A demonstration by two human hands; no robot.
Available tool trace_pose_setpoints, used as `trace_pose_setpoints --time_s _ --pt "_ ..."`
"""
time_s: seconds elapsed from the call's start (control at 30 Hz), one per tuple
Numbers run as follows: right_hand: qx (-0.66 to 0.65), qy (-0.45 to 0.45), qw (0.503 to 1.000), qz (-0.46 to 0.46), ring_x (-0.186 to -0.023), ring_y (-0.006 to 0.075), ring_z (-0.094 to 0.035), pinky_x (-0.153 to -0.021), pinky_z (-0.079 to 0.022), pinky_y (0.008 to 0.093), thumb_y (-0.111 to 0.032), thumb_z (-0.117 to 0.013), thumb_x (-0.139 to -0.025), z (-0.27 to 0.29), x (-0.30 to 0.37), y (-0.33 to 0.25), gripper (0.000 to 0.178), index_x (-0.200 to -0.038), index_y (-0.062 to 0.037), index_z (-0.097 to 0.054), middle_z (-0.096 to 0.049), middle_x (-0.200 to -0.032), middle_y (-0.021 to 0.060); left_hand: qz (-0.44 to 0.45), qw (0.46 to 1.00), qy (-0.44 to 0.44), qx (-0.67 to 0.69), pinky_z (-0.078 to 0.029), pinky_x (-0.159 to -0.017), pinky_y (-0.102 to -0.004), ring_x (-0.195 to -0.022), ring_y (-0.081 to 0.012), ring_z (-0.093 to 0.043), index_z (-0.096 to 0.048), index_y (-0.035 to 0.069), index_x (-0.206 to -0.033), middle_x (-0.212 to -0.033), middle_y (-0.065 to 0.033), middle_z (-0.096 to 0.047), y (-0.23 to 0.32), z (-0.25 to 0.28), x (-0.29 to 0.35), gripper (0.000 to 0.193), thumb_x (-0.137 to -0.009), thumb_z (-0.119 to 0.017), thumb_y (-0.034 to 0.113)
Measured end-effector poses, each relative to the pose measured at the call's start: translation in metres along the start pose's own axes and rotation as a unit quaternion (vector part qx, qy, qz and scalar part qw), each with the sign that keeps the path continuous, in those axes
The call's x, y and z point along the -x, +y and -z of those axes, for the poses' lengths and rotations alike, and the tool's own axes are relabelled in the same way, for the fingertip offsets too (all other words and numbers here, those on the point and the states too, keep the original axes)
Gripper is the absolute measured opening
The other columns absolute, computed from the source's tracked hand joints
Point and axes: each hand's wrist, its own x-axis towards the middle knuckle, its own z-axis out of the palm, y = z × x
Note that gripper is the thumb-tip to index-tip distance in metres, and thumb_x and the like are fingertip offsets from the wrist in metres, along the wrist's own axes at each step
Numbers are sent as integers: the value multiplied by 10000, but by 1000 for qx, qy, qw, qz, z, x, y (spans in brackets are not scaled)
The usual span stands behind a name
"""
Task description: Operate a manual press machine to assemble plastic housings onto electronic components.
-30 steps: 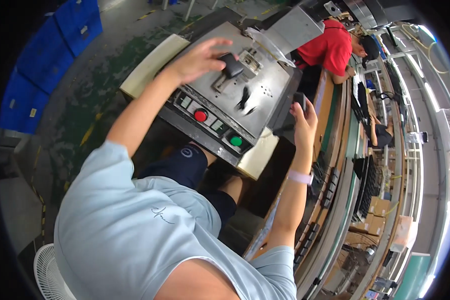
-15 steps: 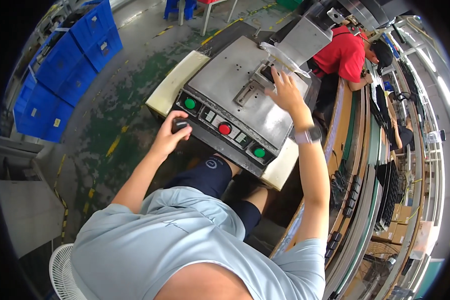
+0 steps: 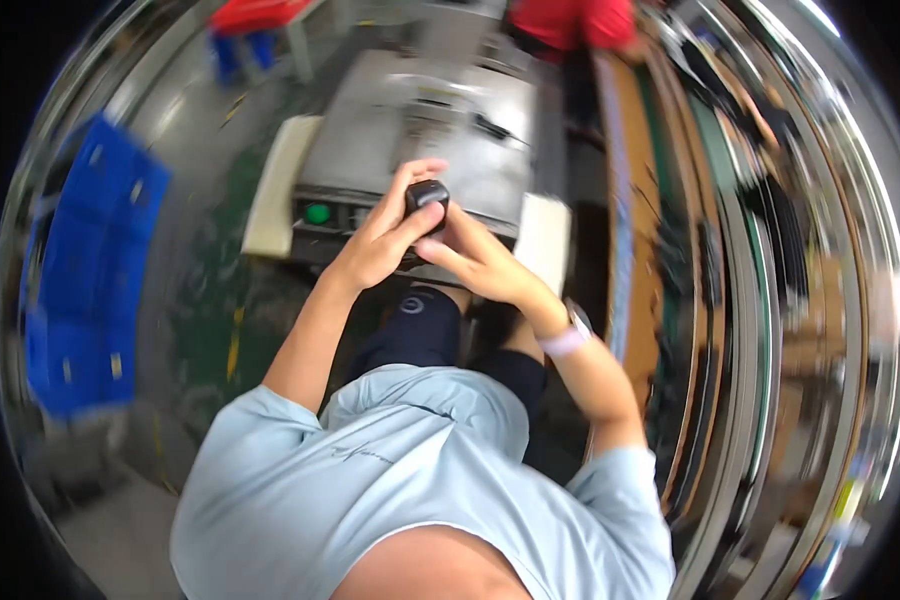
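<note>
Both my hands meet in front of a metal-topped machine (image 3: 360,120). A small, rounded, glossy black part (image 3: 427,193) is gripped between the thumb and fingers of my left hand (image 3: 375,240). My right hand (image 3: 485,262) comes against the part from the right and below; its thumb shows, while its fingertips are partly hidden behind the part and my left thumb. Beyond the hands, the metal fixture (image 3: 435,115) on the machine top is blurred. A slim dark shape (image 3: 495,128) lies beside it, too smeared to name.
A green button (image 3: 317,213) shows on the machine's front panel. Blue bins (image 3: 95,280) stand at left, a red-topped stool (image 3: 260,14) at far left. Along the right runs a long conveyor line (image 3: 715,250); a person in red (image 3: 575,22) is at the far end.
My right hand has left the fixture and come back to meet my left hand at the black part. My left hand has moved right and up. The view has turned and blurred.
</note>
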Motion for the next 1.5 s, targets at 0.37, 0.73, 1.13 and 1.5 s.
trace_pose_setpoints --time_s 0.37,0.73,1.13,1.5 --pt "560 517 537 -362 -822 364 -666 -741 -517 401 -456 -618 -895 304 314 -74 513 -1149 -10 -616 -701 -977 192 244 941 -235 -26 -394 -990 -333 -1154 -230 -554 -438 42 -1378 -1302 -132 -579 -90 12 76 473 -1024 -388 351" --pt "617 328 561 -444 -896 418 -594 -818 -495 447 -493 -767 -759 228 366 30 680 -1051 87 -566 -600 -961 255 88 991 -94 44 -446 -872 -252 -969 -134 -573 -592 26 -1143 -1069 -58 -639 -59 32 10 223 -952 -545 130" --pt "360 518 774 57 -1074 271 -610 -926 -492 319 7 -680 -854 162 189 -134 564 -1374 -71 -477 -566 -1270 161 -161 935 101 -301 -429 -998 -346 -1119 -188 -600 -490 60 -1320 -1194 -77 -655 -124 118 -199 675 -741 -821 161" --pt "202 293 935 -1 -896 207 -629 -807 -504 283 -111 -702 -856 160 -63 48 411 -1220 42 -587 -661 -1078 157 -97 917 -7 388 -505 -960 -373 -1124 -260 -568 -393 86 -1423 -1307 -186 -519 -63 85 -70 645 -858 -705 112"
